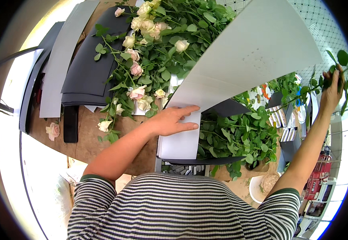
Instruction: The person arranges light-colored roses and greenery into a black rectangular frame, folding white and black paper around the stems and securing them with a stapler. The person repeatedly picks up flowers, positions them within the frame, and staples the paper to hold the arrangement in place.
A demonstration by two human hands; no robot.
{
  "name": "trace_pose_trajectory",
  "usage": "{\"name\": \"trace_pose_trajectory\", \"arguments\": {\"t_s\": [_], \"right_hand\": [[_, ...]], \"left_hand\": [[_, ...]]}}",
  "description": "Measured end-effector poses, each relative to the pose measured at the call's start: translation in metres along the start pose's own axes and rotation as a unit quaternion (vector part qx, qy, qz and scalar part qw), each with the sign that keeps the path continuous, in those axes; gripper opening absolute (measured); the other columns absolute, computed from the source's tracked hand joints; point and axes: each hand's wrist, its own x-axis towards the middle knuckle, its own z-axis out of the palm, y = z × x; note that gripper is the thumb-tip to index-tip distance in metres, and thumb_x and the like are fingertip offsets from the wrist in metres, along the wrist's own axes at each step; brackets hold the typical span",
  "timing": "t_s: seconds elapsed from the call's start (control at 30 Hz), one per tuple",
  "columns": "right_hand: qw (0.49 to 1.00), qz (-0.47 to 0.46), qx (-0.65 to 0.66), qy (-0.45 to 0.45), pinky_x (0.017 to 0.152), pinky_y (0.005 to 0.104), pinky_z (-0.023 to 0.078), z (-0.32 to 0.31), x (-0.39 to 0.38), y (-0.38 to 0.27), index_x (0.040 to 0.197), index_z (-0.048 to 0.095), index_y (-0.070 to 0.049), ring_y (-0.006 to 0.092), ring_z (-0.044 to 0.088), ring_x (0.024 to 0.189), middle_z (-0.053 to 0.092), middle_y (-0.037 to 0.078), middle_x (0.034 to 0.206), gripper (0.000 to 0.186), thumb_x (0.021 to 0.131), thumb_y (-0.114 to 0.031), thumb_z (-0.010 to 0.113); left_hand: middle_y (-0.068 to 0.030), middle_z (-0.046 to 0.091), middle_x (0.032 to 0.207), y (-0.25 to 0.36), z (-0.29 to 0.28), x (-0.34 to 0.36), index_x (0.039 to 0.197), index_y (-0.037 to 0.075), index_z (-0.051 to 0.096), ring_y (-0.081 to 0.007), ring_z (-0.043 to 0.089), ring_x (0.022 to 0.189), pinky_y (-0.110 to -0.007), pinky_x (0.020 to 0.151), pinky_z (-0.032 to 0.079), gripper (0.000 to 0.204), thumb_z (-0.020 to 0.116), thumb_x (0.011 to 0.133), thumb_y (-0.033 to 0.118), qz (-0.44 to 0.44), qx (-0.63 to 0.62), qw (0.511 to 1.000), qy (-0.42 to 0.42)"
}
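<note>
My left hand (178, 119) lies with fingers apart on a tall folded white board (246, 56), whose upright panel leans away to the upper right over a flat white base. At the upper right, my right hand (333, 86) is closed round a leafy green stem (314, 86), held out beside the board. Cream and pale pink roses (138, 92) with long leafy stems lie heaped behind and left of the board. More green foliage (238, 136) lies under and right of it, on a dark sheet. The head of the held stem cannot be made out.
A wooden table (86, 148) holds stacked dark sheets (90, 56), grey boards (60, 64), a black phone (71, 124) and a loose pink rose (53, 131). Tools and small cartons (280, 116) sit at the right. A white bucket (256, 188) stands below; a red vehicle (316, 176) is beyond.
</note>
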Motion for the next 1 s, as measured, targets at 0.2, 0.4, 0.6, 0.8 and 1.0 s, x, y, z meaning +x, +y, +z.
{"name": "trace_pose_trajectory", "arguments": {"t_s": [0.2,0.4,0.6,0.8,1.0], "right_hand": [[0.973,0.108,-0.149,-0.141,0.086,0.0284,0.044,-0.123,-0.106,0.029,0.124,0.054,-0.001,0.0138,0.054,0.094,0.057,0.007,0.11,0.031,0.095,-0.014,0.053],[0.872,0.222,-0.11,-0.423,0.088,0.0338,0.042,-0.088,-0.249,0.017,0.102,0.067,-0.002,0.0241,0.054,0.102,0.059,0.01,0.109,0.027,0.077,-0.009,0.061],[0.783,0.066,-0.219,-0.579,0.071,0.0369,0.042,-0.077,-0.27,0.023,0.092,0.071,-0.009,0.0286,0.05,0.081,0.048,0.007,0.081,0.027,0.065,-0.008,0.068],[0.643,0.083,-0.226,-0.727,0.084,0.0413,0.046,-0.083,-0.269,0.046,0.116,0.064,-0.023,0.0294,0.056,0.098,0.058,0.008,0.1,0.046,0.072,-0.013,0.071],[0.774,0.204,0.009,-0.6,0.084,0.0335,0.051,0.012,-0.092,0.097,0.126,0.055,-0.007,0.0183,0.062,0.101,0.064,0.009,0.105,0.047,0.084,-0.021,0.069]], "left_hand": [[-0.0147,0.05,0.134,-0.01,-0.014,0.002,0.14,0.015,0.043,-0.0273,0.051,0.119,-0.037,0.097,0.044,0.068,0.049,0.089,0.059,-0.05,-0.134,0.989,-0.047],[-0.0139,0.047,0.136,-0.005,-0.024,0.003,0.141,0.011,0.041,-0.0246,0.049,0.119,-0.037,0.099,0.041,0.079,0.041,0.087,0.068,-0.128,-0.184,0.969,-0.1],[-0.0106,0.063,0.112,0.021,-0.006,-0.01,0.128,0.005,0.051,-0.0208,0.057,0.107,-0.035,0.095,0.043,0.06,0.065,0.086,0.045,-0.068,-0.076,0.98,-0.168],[-0.0008,0.062,0.094,0.021,0.031,-0.03,0.091,0.015,0.068,-0.0205,0.056,0.096,-0.038,0.088,0.032,0.026,0.069,0.08,0.039,0.063,0.227,0.959,-0.159],[0.0001,0.062,0.095,0.019,0.025,-0.04,0.093,0.017,0.068,-0.0189,0.056,0.097,-0.038,0.089,0.03,0.027,0.069,0.08,0.041,0.004,0.204,0.961,-0.185]]}}
